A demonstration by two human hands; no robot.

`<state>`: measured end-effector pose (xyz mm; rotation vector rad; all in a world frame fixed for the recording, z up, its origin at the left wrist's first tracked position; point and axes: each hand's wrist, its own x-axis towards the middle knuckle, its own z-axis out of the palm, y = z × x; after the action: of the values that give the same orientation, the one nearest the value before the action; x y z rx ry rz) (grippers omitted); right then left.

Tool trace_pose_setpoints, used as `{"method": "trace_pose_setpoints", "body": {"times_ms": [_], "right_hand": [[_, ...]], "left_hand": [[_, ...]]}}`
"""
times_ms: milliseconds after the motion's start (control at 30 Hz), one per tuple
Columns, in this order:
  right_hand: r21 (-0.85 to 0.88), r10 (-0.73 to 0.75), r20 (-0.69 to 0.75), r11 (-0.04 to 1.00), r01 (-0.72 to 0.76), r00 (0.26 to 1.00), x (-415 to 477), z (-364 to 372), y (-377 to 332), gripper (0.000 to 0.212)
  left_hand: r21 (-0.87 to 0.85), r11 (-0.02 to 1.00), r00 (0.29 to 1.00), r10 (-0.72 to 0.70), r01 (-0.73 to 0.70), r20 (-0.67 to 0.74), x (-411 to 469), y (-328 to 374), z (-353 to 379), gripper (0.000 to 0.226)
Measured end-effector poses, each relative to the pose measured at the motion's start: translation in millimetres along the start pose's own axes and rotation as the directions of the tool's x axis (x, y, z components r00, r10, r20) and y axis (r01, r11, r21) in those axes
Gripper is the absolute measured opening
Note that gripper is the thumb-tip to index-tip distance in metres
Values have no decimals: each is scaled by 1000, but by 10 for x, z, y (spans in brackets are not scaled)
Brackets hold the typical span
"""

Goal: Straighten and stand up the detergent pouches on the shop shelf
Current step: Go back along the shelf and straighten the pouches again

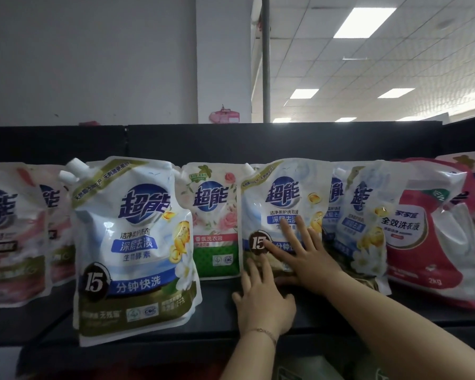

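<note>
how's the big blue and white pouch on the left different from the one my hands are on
The left blue pouch stands at the shelf's front edge, untouched; the middle blue pouch sits further back with the left hand at its base and the right hand flat on its front. The left one looks bigger. Same design.

Black shop shelf (217, 311) with dark back panel (231, 141), row of detergent pouches standing on it: white-and-blue pouch (135, 248) at front edge, floral pouch (214, 223) behind, red pouch (433, 234) at right.
</note>
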<state>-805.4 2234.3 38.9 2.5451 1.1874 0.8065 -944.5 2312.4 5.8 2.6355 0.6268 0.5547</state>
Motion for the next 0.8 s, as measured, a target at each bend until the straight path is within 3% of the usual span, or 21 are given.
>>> {"method": "trace_pose_setpoints", "body": {"times_ms": [133,233,367,467,533,667,800], "right_hand": [[28,-43,-119,999,46,992,-29,48,-57,82],[55,-38,-2,998,38,999,-102,-32,-120,79],[49,-46,128,998,40,991,-201,-363,-145,91],[93,-107,153,991,94,982,-323,-693,-147,74],[59,-180,122,983,174,976,-405,-852,-205,63],[-38,-300,67,952,303,952,-505,-1013,-444,56],[7,-361,27,933,361,932,-464,-1177,-768,57]], "left_hand": [[12,1000,999,9,-10,33,11,-5,-11,90],[8,1000,998,18,-19,59,6,-10,-24,89],[-43,999,992,22,-17,124,68,-41,-89,93],[-218,976,990,37,-7,135,68,-106,-174,90],[-316,948,996,53,-28,68,14,-219,-215,71],[-155,982,994,108,-104,16,-230,-489,-402,39],[143,963,967,242,-230,-78,-559,-712,-747,44]]}}
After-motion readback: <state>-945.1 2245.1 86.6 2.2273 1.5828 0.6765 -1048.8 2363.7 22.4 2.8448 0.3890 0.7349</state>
